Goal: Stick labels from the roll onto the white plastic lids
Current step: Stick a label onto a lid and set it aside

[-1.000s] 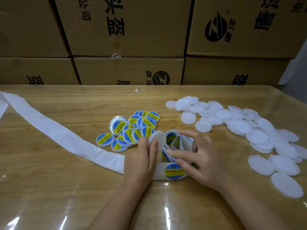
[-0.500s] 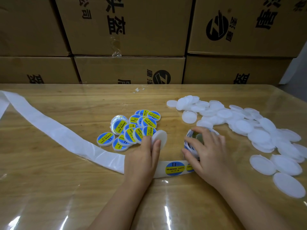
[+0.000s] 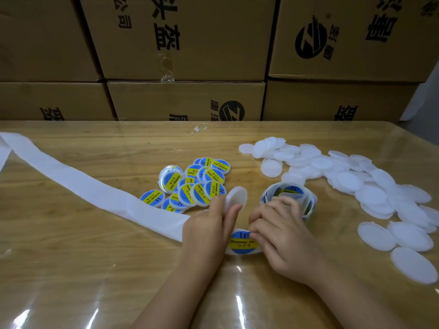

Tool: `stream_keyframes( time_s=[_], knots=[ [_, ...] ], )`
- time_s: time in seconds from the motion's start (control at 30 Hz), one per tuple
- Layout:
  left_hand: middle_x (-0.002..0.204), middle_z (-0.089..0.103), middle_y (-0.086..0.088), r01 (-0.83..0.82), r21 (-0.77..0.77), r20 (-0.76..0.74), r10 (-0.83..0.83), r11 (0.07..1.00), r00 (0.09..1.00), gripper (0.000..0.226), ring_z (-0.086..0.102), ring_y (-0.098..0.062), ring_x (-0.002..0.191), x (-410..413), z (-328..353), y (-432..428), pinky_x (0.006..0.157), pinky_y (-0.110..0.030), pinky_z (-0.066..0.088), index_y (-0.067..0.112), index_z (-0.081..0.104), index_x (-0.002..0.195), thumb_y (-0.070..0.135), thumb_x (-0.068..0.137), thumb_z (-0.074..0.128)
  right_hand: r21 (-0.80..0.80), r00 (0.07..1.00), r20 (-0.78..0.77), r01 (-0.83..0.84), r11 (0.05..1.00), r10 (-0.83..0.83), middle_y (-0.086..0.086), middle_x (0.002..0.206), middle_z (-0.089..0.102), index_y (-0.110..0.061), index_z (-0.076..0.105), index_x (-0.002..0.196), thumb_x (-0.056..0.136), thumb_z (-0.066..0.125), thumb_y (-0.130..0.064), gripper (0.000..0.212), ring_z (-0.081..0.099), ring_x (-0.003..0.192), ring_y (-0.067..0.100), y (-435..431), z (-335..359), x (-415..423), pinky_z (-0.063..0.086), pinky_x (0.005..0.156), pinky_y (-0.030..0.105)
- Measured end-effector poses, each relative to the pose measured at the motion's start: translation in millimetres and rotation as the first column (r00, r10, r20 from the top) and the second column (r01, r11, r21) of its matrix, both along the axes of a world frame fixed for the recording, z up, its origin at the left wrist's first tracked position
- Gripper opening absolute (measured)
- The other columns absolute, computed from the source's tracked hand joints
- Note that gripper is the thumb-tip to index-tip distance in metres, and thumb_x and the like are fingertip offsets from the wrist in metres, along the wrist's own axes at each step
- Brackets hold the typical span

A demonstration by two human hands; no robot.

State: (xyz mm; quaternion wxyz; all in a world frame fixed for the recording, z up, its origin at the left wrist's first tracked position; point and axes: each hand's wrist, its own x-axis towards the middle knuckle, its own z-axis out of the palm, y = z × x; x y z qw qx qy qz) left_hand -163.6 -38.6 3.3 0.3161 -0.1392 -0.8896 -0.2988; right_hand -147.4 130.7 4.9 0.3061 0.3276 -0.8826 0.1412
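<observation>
Right grip (image 3: 280, 233) off roll (image 3: 288, 198), now at label (image 3: 242, 243) edge

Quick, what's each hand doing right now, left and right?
Left hand: holds a blank white lid.
Right hand: fingers curled, pinching the edge of the label.

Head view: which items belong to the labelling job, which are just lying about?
Job: left hand holding a blank lid; right hand pinching the label; label roll; blank lids pile; labelled lids; backing strip.
Lying about: cardboard boxes; white scrap.
</observation>
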Motion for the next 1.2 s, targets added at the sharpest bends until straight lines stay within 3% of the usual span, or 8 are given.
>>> stream_keyframes(
  time_s=[0.1, 0.2, 0.33, 0.57, 0.8, 0.93, 1.1, 1.2],
  knots=[
    [0.057, 0.06, 0.004, 0.08, 0.223, 0.212, -0.129, 0.972, 0.969, 0.045, 0.061, -0.022, 0.06, -2, -5, -2, 0.055, -0.039, 0.048, 0.017, 0.061, 0.094, 0.059, 0.086, 0.044, -0.021, 1.0, 0.011, 0.001, 1.0, -0.001, -0.008, 0.092, 0.058, -0.018, 0.063, 0.087, 0.086, 0.052, -0.024, 0.012, 0.054, 0.089, 0.016, 3, 3, 0, 0.031, 0.098, 0.038],
    [0.053, 0.058, 0.005, 0.151, 0.412, 0.276, -0.281, 0.899, 0.919, 0.019, 0.053, -0.009, 0.052, -4, -5, -2, 0.058, -0.035, 0.044, 0.031, 0.056, 0.085, 0.05, 0.088, 0.053, -0.029, 1.0, -0.015, -0.001, 1.0, 0.001, -0.009, 0.089, 0.06, -0.019, 0.065, 0.088, 0.083, 0.06, -0.026, 0.01, 0.053, 0.087, 0.015, 1, 3, 1, 0.033, 0.094, 0.038],
    [0.067, 0.065, -0.016, 0.18, 0.586, 0.322, -0.431, 0.79, 0.843, 0.014, 0.061, -0.029, 0.065, -4, -3, 0, 0.065, -0.041, 0.049, 0.023, 0.061, 0.084, 0.035, 0.09, 0.059, -0.034, 0.999, -0.035, -0.015, 0.999, 0.014, -0.012, 0.089, 0.063, -0.021, 0.067, 0.089, 0.085, 0.061, -0.026, 0.009, 0.053, 0.085, 0.014, -2, 1, 2, 0.034, 0.086, 0.035],
    [0.049, 0.051, 0.013, 0.238, 0.629, 0.31, -0.52, 0.74, 0.796, 0.024, 0.045, 0.001, 0.048, -1, -5, 5, 0.052, -0.015, 0.037, 0.026, 0.051, 0.068, 0.03, 0.09, 0.054, -0.213, 0.987, 0.044, -0.14, 0.967, 0.153, -0.014, 0.087, 0.06, -0.016, 0.068, 0.089, 0.089, 0.06, -0.021, 0.01, 0.049, 0.081, 0.013, -11, -2, 4, 0.041, 0.075, 0.035],
    [0.052, 0.055, 0.012, 0.262, 0.683, 0.251, -0.555, 0.682, 0.793, 0.02, 0.049, 0.002, 0.05, -4, -9, 7, 0.051, -0.011, 0.038, 0.027, 0.054, 0.068, 0.042, 0.082, 0.053, -0.152, 0.976, 0.041, -0.206, 0.967, 0.215, -0.008, 0.092, 0.063, -0.028, 0.061, 0.115, 0.096, 0.048, -0.017, 0.026, 0.046, 0.082, 0.015, -11, -3, 4, 0.041, 0.075, 0.031],
    [0.051, 0.055, 0.013, 0.261, 0.649, 0.271, -0.538, 0.715, 0.798, 0.022, 0.049, 0.001, 0.049, -5, -12, 6, 0.051, -0.012, 0.037, 0.027, 0.054, 0.068, 0.034, 0.089, 0.054, -0.167, 0.979, 0.006, -0.201, 0.965, 0.205, -0.004, 0.088, 0.063, -0.019, 0.073, 0.097, 0.095, 0.051, -0.017, 0.022, 0.049, 0.081, 0.017, -10, -1, 3, 0.044, 0.071, 0.035],
    [0.058, 0.058, 0.01, 0.172, 0.644, 0.305, -0.457, 0.746, 0.836, 0.025, 0.052, -0.003, 0.055, -7, -10, 4, 0.055, -0.017, 0.041, 0.027, 0.057, 0.071, 0.048, 0.082, 0.051, -0.232, 0.987, -0.057, -0.162, 0.959, 0.153, 0.004, 0.094, 0.063, -0.014, 0.074, 0.087, 0.093, 0.057, -0.018, 0.018, 0.05, 0.084, 0.019, -10, 1, 6, 0.04, 0.08, 0.024],
    [0.059, 0.052, 0.007, 0.091, 0.641, 0.318, -0.372, 0.762, 0.872, 0.026, 0.047, -0.005, 0.055, -10, -11, 1, 0.054, -0.019, 0.038, 0.018, 0.056, 0.072, 0.035, 0.091, 0.054, -0.36, 0.994, -0.096, -0.089, 0.929, 0.058, 0.006, 0.097, 0.063, -0.013, 0.075, 0.084, 0.089, 0.061, -0.016, 0.015, 0.052, 0.087, 0.02, -9, 0, 6, 0.04, 0.082, 0.025]
  ],
)
